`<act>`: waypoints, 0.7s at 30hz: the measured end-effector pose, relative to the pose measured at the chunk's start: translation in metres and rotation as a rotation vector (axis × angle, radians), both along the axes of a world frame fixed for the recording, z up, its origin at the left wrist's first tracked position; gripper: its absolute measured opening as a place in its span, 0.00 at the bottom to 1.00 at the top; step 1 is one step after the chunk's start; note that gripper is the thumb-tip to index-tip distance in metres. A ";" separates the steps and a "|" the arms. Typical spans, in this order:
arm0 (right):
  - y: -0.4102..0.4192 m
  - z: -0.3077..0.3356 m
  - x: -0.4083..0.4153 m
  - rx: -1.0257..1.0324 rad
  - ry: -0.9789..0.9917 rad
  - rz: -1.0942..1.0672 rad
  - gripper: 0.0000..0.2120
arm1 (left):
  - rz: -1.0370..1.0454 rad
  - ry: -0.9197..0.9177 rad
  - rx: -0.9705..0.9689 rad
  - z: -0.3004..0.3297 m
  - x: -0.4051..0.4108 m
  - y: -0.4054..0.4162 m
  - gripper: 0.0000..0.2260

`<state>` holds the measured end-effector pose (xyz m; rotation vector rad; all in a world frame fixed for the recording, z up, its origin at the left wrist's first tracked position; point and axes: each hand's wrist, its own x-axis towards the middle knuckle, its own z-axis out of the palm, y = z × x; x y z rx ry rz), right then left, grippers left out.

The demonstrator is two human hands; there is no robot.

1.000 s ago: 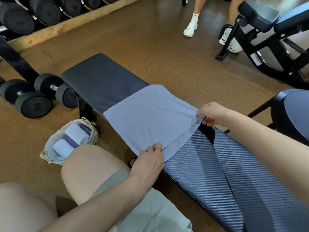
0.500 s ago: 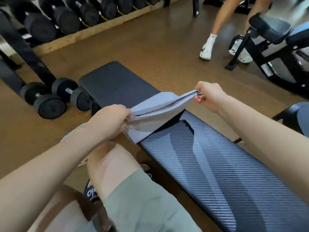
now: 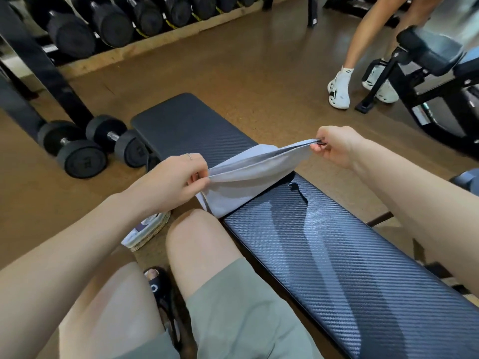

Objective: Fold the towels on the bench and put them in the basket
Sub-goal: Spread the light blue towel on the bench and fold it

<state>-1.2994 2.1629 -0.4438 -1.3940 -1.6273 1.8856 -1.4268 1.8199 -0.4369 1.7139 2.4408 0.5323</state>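
A light grey-blue towel (image 3: 248, 177) hangs stretched between my two hands above the black bench (image 3: 324, 244), its lower part sagging onto the pad. My left hand (image 3: 178, 181) pinches the near corners of the towel. My right hand (image 3: 337, 146) pinches the far corners, raised over the bench's far edge. The woven basket (image 3: 147, 230) sits on the floor left of the bench, mostly hidden under my left forearm; only its rim and a bit of folded cloth show.
Two black dumbbells (image 3: 88, 146) lie on the floor left of the bench, below a rack of more dumbbells (image 3: 114, 24). Another person's legs (image 3: 344, 81) and a second bench machine (image 3: 427, 73) stand at the far right. My knees are below the bench edge.
Both hands have lifted the near edge of the flat towel off the bench and carried it up and away, so it now hangs doubled between them. The view has tilted up.
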 end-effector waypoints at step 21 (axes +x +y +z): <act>-0.014 0.013 0.009 0.335 0.121 0.360 0.14 | 0.431 0.091 0.233 0.005 -0.038 -0.005 0.04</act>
